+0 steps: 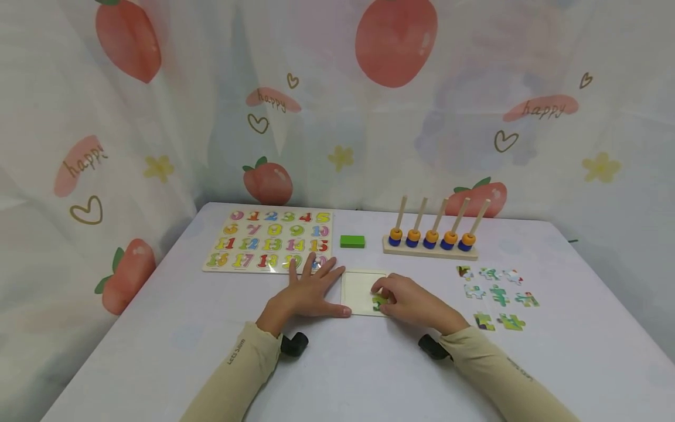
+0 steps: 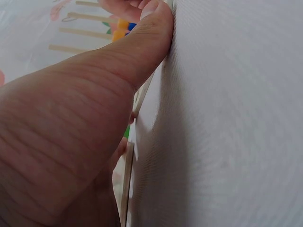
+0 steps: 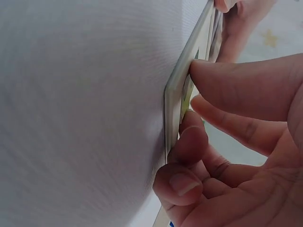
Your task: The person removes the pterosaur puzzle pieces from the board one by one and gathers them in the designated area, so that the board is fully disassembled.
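A shallow pale wooden puzzle tray (image 1: 358, 286) lies flat on the table between the hands. In its near right corner is a green jigsaw piece (image 1: 377, 302), partly covered by my right hand (image 1: 413, 300). That hand's thumb and curled fingers pinch the piece at the tray's edge; the right wrist view shows the thumb tip on the piece (image 3: 186, 92). With its fingers spread, my left hand (image 1: 307, 293) rests at the tray's left side. The left thumb lies along the tray's near left corner, and the other fingertips reach toward the number board.
A number board (image 1: 269, 239) lies at the back left, with a green block (image 1: 352, 241) beside it. An abacus-like peg stand (image 1: 429, 251) with orange and blue beads stands at the back right. Several loose jigsaw pieces (image 1: 499, 295) lie right of the right hand.
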A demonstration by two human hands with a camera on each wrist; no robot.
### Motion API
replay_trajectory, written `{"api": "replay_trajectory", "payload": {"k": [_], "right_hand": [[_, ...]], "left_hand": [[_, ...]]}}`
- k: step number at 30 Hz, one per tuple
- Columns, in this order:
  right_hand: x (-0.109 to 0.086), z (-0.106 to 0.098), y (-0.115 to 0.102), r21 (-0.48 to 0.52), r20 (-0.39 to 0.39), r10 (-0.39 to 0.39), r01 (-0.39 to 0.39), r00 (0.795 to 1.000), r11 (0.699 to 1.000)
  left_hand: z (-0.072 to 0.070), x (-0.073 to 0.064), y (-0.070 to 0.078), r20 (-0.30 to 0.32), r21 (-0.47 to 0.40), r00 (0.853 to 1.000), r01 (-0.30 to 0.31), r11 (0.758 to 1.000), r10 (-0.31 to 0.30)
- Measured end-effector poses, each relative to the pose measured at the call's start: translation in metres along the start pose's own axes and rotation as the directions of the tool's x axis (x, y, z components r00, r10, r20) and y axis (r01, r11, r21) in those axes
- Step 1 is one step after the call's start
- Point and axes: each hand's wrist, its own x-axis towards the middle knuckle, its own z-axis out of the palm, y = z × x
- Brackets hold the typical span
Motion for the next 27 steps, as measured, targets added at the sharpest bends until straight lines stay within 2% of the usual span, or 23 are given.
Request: {"api": "replay_trajectory", "payload": {"k": [5, 14, 21, 27], "right_hand": [[-0.001, 0.001, -0.001, -0.019, -0.008, -0.006, 0.006, 1.0, 1.0], [-0.004, 0.001, -0.002, 0.004, -0.022, 0.003, -0.003, 1.0, 1.0], [-0.007, -0.001, -0.003, 0.046, -0.049, -0.029, 0.031, 0.998, 0.998], [-0.01, 0.001, 0.004, 0.095, -0.09, -0.024, 0.033, 0.996, 0.995]], "left_hand": [[0.0, 0.0, 0.0, -0.002, -0.003, 1.0, -0.001, 1.0, 0.001], [-0.001, -0.001, 0.002, -0.004, -0.004, 1.0, 0.0, 1.0, 0.0], [-0.003, -0.003, 0.003, -0.006, -0.008, 1.0, 0.005, 1.0, -0.005], [-0.002, -0.003, 0.003, -0.005, -0.008, 1.0, 0.004, 1.0, -0.004]]}}
